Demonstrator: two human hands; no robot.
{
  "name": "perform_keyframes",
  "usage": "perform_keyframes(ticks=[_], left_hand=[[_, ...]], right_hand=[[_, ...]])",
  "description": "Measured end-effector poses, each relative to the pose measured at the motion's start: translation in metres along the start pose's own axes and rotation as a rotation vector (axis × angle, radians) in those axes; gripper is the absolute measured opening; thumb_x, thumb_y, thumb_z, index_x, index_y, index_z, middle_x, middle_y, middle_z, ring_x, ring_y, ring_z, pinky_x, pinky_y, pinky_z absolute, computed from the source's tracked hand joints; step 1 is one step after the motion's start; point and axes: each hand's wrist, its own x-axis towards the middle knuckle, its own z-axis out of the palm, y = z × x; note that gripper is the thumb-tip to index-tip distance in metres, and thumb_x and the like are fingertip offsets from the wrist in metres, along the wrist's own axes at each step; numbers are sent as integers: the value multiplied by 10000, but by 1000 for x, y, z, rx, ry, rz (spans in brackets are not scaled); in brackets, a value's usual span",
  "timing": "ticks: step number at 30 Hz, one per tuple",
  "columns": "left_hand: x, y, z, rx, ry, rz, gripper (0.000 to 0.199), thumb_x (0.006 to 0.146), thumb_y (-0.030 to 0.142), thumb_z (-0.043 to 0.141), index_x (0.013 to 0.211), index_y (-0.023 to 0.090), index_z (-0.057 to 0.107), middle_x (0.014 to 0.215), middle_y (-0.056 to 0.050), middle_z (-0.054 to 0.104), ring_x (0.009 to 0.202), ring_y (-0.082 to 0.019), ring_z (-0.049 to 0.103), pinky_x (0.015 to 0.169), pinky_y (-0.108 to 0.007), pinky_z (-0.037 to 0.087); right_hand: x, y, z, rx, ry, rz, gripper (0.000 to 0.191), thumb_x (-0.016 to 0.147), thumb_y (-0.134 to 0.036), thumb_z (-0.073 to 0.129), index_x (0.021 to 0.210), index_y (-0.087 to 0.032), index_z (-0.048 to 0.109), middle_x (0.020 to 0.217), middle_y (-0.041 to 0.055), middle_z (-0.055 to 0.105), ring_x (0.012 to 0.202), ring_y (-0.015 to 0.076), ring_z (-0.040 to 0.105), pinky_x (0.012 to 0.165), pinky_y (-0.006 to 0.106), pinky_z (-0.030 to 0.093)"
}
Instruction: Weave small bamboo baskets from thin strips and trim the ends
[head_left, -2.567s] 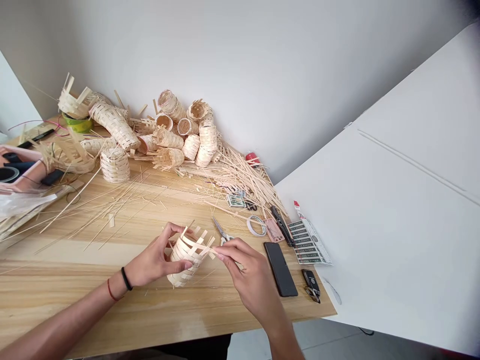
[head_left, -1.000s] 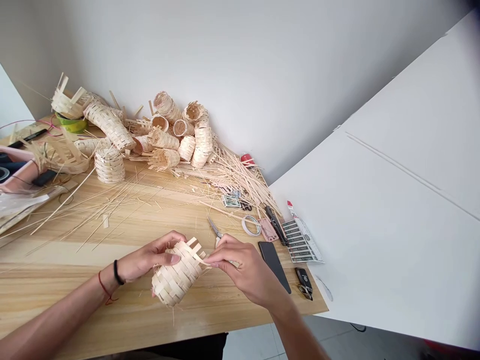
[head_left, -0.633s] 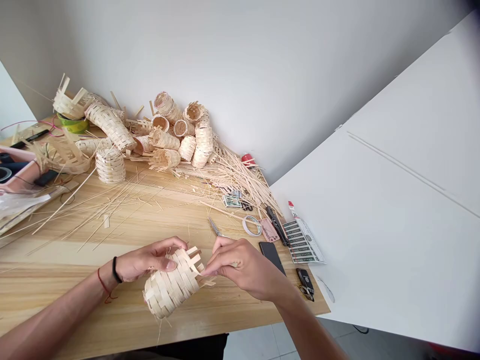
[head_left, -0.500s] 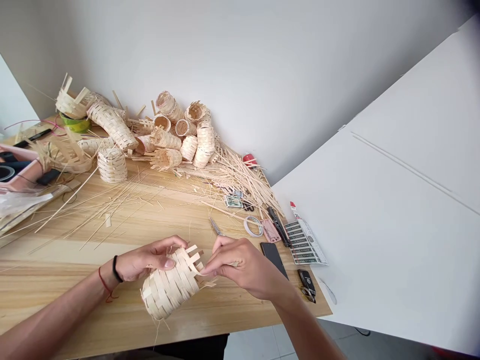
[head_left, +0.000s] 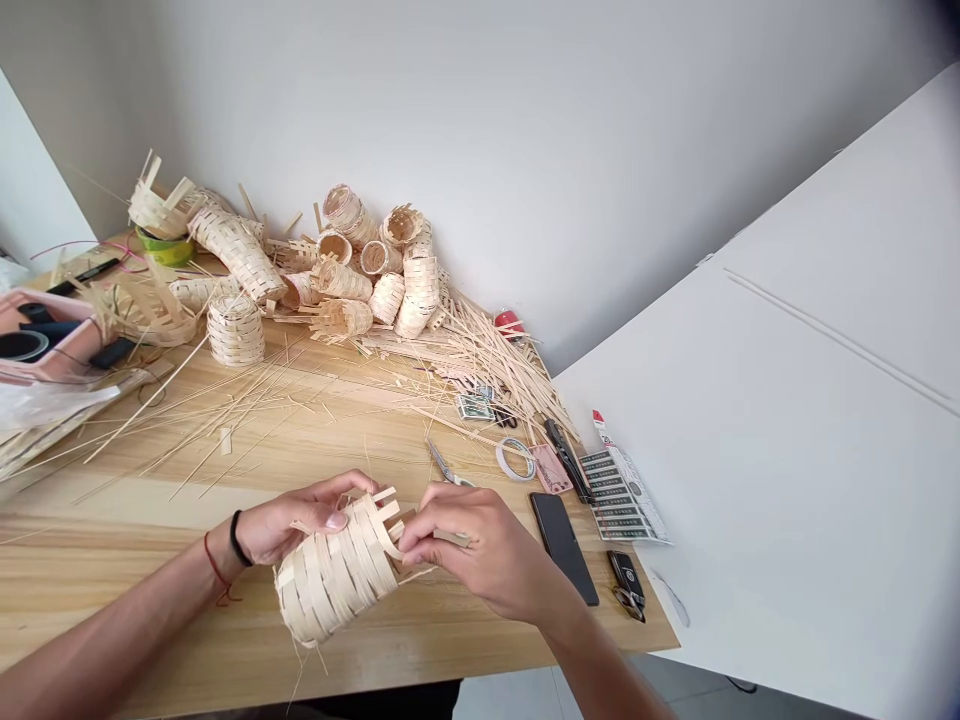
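Observation:
A small woven basket (head_left: 337, 575) of pale wood or bamboo strips lies tilted in my hands above the table's front, its unfinished rim facing right with strip ends sticking out. My left hand (head_left: 300, 520) is closed around its upper left side, thumb on the weave and fingers behind it. At the rim, my right hand (head_left: 465, 545) pinches a strip (head_left: 391, 545) between thumb and fingertips. Thin loose fibres hang from the basket's lower end. Just beyond my right hand lie scissors (head_left: 444, 465), their handles partly covered by it.
Several woven baskets (head_left: 341, 280) are heaped against the wall, beside a pile of loose strips (head_left: 495, 350). On the right are a tape roll (head_left: 516, 459), a phone (head_left: 564, 548), a cutter (head_left: 568, 460) and a key fob (head_left: 626, 580). A pink bin (head_left: 49, 350) stands at left.
My right hand has shifted slightly, staying at the basket's rim with its fingertips on a strip. The basket has turned a little. The whole view has moved slightly.

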Motion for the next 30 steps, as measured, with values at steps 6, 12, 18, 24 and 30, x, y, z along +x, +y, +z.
perform_keyframes(ticks=[6,12,18,24,30], left_hand=[[0,-9,-5,-42,-2,2,529,747,352,793,1232,191,657,1113,-51,712,948,-229,663,842,-315,497],[0,-11,-5,-75,-22,76,510,752,326,768,1225,180,644,1100,-51,698,969,-228,647,853,-314,486],[-1,-7,-5,-86,-50,105,515,778,349,751,1240,167,613,1141,-88,711,1032,-287,686,885,-369,496],[-2,-9,-3,-112,-33,118,499,793,337,754,1235,168,597,1134,-90,714,1022,-280,702,880,-362,498],[-2,-8,7,-169,-23,112,429,781,325,719,1171,166,640,1038,-42,738,897,-216,702,810,-304,521]], right_hand=[[2,-1,3,64,14,-12,186,988,-169,685,870,-240,811,769,-9,807,673,142,724,666,259,554],[4,-5,3,216,36,145,68,895,-202,806,836,-234,819,771,-14,812,684,140,732,663,230,544],[3,-6,-8,140,-41,95,95,901,-128,788,939,-205,827,861,24,802,771,144,713,748,253,524],[3,-3,-12,84,-118,-18,133,935,-117,740,1017,-196,809,936,53,805,878,182,675,844,318,514],[6,-3,-6,144,-119,-47,143,954,-107,691,967,-191,806,868,30,784,775,146,690,766,259,511]])
